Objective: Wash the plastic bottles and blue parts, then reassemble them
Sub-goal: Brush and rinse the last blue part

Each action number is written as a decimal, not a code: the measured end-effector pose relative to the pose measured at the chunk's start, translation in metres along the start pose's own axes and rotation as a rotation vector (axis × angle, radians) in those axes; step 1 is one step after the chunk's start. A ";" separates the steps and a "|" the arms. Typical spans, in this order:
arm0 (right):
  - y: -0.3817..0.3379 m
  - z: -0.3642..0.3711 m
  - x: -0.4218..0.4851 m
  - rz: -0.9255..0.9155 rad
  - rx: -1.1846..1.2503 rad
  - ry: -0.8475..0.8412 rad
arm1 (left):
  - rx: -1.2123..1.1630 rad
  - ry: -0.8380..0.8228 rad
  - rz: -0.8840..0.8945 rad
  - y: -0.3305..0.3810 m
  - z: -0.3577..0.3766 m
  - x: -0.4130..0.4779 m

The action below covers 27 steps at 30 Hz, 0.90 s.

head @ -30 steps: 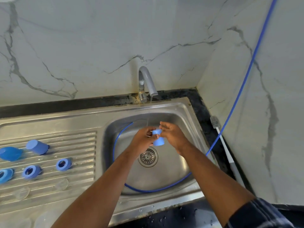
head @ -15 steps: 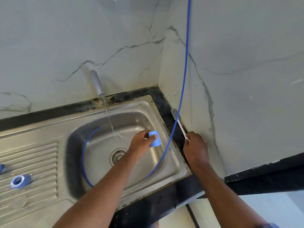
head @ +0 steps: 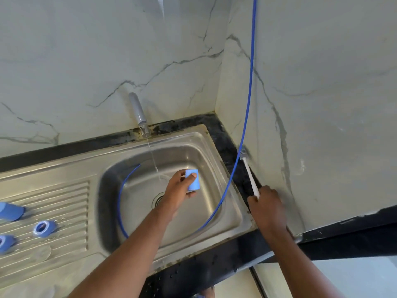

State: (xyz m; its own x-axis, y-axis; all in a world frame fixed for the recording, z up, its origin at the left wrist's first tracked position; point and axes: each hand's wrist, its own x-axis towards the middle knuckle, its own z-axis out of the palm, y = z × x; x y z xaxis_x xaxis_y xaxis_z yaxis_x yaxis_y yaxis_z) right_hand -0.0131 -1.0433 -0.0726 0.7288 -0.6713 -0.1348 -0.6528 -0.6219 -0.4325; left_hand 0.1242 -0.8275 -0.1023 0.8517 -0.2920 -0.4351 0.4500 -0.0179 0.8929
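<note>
Washing only partly done, no reassembly begun: left hand [head: 181,191] closed around blue cap [head: 192,179] over sink [head: 231,203] beside running stream, right hand [head: 266,206] gripping brush [head: 249,172] handle, other blue parts [head: 44,228] loose on drainboard [head: 64,196], possibly rinsed, bottles unclear.

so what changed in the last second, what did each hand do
The right hand let go of the blue cap and reached right to the counter edge, where it took hold of the white brush by its handle. The left hand kept the cap over the sink, now beside the stream. The tap is still running and the blue hose still loops through the sink.
</note>
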 end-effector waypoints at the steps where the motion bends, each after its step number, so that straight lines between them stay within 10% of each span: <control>1: 0.000 -0.005 -0.009 0.031 0.076 -0.021 | -0.042 -0.004 -0.007 0.000 -0.004 0.000; 10: 0.001 -0.016 -0.093 0.151 0.305 0.105 | -0.284 -0.107 -0.135 -0.003 0.010 0.003; 27: -0.109 0.054 -0.112 -0.529 0.308 0.045 | -0.575 0.047 0.084 0.047 -0.088 -0.013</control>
State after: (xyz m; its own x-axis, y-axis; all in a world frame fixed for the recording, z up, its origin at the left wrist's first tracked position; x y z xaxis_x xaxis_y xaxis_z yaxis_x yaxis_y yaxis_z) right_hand -0.0123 -0.8782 -0.0582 0.9240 -0.3240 0.2032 -0.1103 -0.7345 -0.6695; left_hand 0.1580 -0.7403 -0.0645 0.8958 -0.2269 -0.3822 0.4428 0.5291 0.7238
